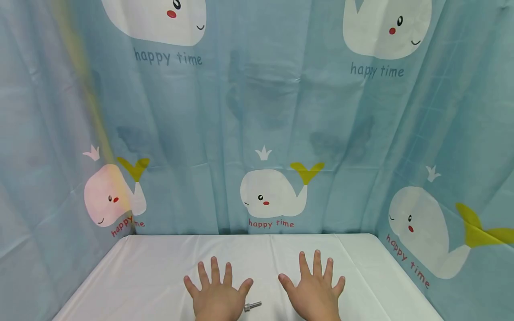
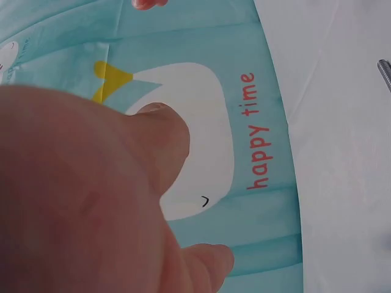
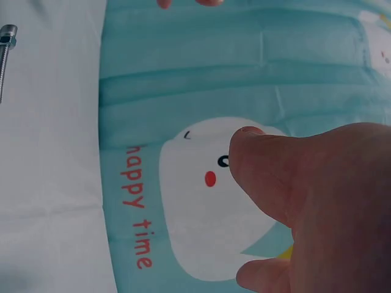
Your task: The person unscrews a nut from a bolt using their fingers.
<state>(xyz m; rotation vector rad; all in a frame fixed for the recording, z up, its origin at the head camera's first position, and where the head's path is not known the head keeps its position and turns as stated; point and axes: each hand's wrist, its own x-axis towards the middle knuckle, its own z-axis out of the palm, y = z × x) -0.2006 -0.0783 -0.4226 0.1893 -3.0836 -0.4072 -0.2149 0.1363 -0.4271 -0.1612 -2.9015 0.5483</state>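
Both hands are held up with fingers straight and spread, and neither holds anything. My left hand (image 1: 218,298) is left of centre in the head view, its thumb pointing right. To its right, my right hand (image 1: 315,294) mirrors it, thumb toward the left. A small silver bolt (image 1: 253,306) lies on the white table between them, nearer the left hand and just below its thumb in this view. The right wrist view shows the bolt's (image 3: 7,39) thick head and threaded shank at the left edge. Only part of the bolt (image 2: 385,73) enters the left wrist view.
A white cloth covers the table (image 1: 160,254). Blue curtains (image 1: 225,111) printed with whales and "happy time" stand behind it and along both sides. The table's far edge meets the back curtain.
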